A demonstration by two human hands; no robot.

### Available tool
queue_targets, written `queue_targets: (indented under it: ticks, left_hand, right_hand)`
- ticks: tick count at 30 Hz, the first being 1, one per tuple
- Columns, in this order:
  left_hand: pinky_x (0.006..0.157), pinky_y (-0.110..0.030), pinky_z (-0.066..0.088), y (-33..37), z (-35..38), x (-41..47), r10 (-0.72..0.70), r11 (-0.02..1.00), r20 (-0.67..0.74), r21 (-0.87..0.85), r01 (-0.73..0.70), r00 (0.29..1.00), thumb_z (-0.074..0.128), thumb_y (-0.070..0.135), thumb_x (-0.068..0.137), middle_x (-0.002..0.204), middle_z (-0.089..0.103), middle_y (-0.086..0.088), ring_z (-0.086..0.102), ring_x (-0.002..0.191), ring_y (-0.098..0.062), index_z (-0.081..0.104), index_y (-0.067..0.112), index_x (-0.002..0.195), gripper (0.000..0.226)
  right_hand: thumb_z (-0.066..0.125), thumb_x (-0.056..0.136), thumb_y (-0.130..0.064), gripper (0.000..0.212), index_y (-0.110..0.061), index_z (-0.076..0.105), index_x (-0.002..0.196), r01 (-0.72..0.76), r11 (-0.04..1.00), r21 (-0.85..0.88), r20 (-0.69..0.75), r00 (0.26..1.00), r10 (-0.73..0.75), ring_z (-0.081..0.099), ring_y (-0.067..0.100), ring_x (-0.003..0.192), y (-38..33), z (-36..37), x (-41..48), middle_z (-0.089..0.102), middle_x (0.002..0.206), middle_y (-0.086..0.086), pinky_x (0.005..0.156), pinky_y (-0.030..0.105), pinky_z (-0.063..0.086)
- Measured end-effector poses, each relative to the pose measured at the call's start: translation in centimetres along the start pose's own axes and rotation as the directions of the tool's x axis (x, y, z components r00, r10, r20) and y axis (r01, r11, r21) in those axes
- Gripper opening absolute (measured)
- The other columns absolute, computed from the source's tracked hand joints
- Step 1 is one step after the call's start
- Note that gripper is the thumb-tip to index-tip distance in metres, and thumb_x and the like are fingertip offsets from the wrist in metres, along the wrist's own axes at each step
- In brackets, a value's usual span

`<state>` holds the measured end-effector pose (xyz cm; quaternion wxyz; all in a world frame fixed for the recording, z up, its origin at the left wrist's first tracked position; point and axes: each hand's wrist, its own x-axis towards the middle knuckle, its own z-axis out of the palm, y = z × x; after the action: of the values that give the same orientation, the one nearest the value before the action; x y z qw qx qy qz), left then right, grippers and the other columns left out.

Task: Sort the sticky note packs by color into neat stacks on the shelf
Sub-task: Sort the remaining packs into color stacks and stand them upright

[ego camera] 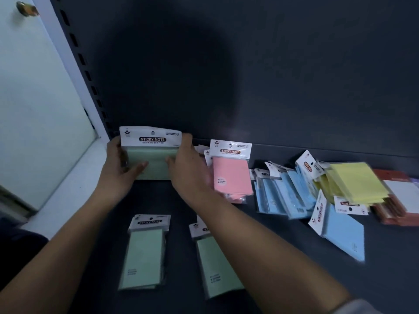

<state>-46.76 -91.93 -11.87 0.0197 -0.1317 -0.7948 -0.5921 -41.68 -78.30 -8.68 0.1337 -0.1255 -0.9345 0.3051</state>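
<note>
A stack of green sticky note packs (154, 165) stands at the back left of the dark shelf (181, 200), against the back panel. My left hand (120, 168) grips its left edge and my right hand (188, 168) grips its right edge, thumbs on the front. Two more green packs lie flat near the front: one (145, 254) at the left, another (217, 266) partly under my right forearm. To the right stands a pink stack (231, 175), then leaning blue packs (281, 193), a single blue pack (342, 232), and a yellow stack (356, 182).
Red-brown and white pads (399, 200) lie at the far right end of the shelf. A slotted upright post (86, 71) and a white wall panel (34, 105) bound the shelf on the left. The dark back panel (249, 64) rises behind the packs.
</note>
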Motion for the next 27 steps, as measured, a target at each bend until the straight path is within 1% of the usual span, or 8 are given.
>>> queue_targets:
  ticks: [5, 9, 12, 17, 20, 23, 25, 27]
  left_hand:
    - [0.081, -0.027, 0.043, -1.0, 0.3, 0.4, -0.065, 0.998, -0.049, -0.006, 0.064, 0.997, 0.063, 0.007, 0.086, 0.114, 0.047, -0.007, 0.051, 0.102, -0.02, 0.022, 0.007, 0.136, 0.064]
    - [0.085, -0.031, 0.044, -1.6, 0.0, 0.5, -0.073, 0.997, -0.062, 0.011, 0.074, 0.995, 0.067, 0.012, 0.084, 0.114, 0.053, -0.01, 0.054, 0.101, -0.02, 0.027, 0.009, 0.133, 0.063]
    - [0.086, -0.034, 0.045, -1.8, -0.2, 0.5, -0.101, 0.994, -0.085, 0.021, 0.103, 0.991, 0.069, 0.015, 0.082, 0.11, 0.054, -0.008, 0.055, 0.099, -0.021, 0.03, 0.012, 0.132, 0.063]
    - [0.087, -0.027, 0.039, -1.3, -0.3, -0.1, -0.141, 0.988, -0.108, 0.048, 0.147, 0.984, 0.068, 0.017, 0.083, 0.121, 0.054, -0.014, 0.053, 0.106, -0.021, 0.03, 0.012, 0.133, 0.063]
    - [0.093, -0.029, 0.036, -0.1, -0.6, -0.7, -0.212, 0.972, -0.125, 0.078, 0.223, 0.969, 0.071, 0.022, 0.08, 0.131, 0.047, -0.01, 0.047, 0.121, -0.023, 0.023, 0.014, 0.141, 0.078]
    - [0.1, -0.032, 0.033, 1.6, -1.1, -2.5, -0.204, 0.963, -0.175, 0.143, 0.229, 0.963, 0.073, 0.024, 0.078, 0.133, 0.045, -0.007, 0.04, 0.127, -0.022, 0.025, 0.014, 0.142, 0.081]
    - [0.094, -0.03, 0.041, 3.0, -0.8, -5.2, -0.143, 0.98, -0.152, 0.12, 0.162, 0.978, 0.072, 0.021, 0.079, 0.114, 0.055, 0.002, 0.049, 0.114, -0.019, 0.036, 0.019, 0.131, 0.063]
    - [0.074, -0.016, 0.046, 4.5, 0.2, -9.0, -0.101, 0.994, 0.022, 0.046, 0.1, 0.995, 0.075, 0.017, 0.077, 0.086, 0.064, 0.009, 0.059, 0.086, -0.012, 0.045, 0.028, 0.109, 0.045]
  right_hand:
    - [0.048, 0.093, -0.013, 0.045, -0.012, 0.024, 0.132, -0.03, 1.0, 0.006, 0.049, 0.998, 0.03, 0.06, 0.028, 0.098, -1.2, -0.7, 0.0, 0.057, 0.117, 0.011, 0.067, 0.029, 0.035]
    - [0.053, 0.091, -0.012, 0.047, -0.012, 0.026, 0.13, -0.122, 0.974, 0.189, 0.11, 0.989, 0.102, 0.054, 0.023, 0.093, -1.9, -1.6, -0.2, 0.053, 0.119, 0.011, 0.048, 0.02, 0.023]
    - [0.057, 0.087, -0.007, 0.05, -0.009, 0.029, 0.128, -0.199, 0.92, 0.339, 0.149, 0.976, 0.157, 0.054, 0.026, 0.103, -2.4, -2.2, 0.3, 0.052, 0.12, 0.014, 0.071, 0.028, 0.043]
    - [0.058, 0.083, -0.009, 0.058, -0.01, 0.03, 0.134, -0.336, 0.797, 0.501, 0.3, 0.932, 0.204, 0.056, 0.026, 0.107, -2.1, -2.3, 0.1, 0.057, 0.12, 0.011, 0.089, 0.035, 0.048]
    - [0.056, 0.084, -0.008, 0.065, -0.014, 0.027, 0.142, -0.337, 0.737, 0.586, 0.308, 0.934, 0.182, 0.05, 0.015, 0.108, -1.4, -3.5, -1.1, 0.051, 0.131, 0.008, 0.091, 0.026, 0.043]
    - [0.051, 0.09, 0.0, 0.05, -0.011, 0.037, 0.137, -0.318, 0.58, 0.75, 0.304, 0.944, 0.125, 0.055, 0.012, 0.102, -0.1, -6.8, -3.8, 0.054, 0.126, 0.009, 0.077, 0.013, 0.046]
    - [0.053, 0.091, -0.004, 0.032, -0.017, 0.052, 0.12, -0.238, 0.676, 0.697, 0.231, 0.968, 0.102, 0.062, 0.021, 0.08, 1.8, -8.9, -6.5, 0.065, 0.101, 0.01, 0.064, 0.024, 0.053]
    - [0.055, 0.091, -0.011, 0.019, -0.025, 0.061, 0.102, -0.121, 0.891, 0.438, 0.101, 0.991, 0.085, 0.061, 0.029, 0.077, 4.2, -10.0, -9.5, 0.067, 0.085, 0.008, 0.068, 0.036, 0.051]
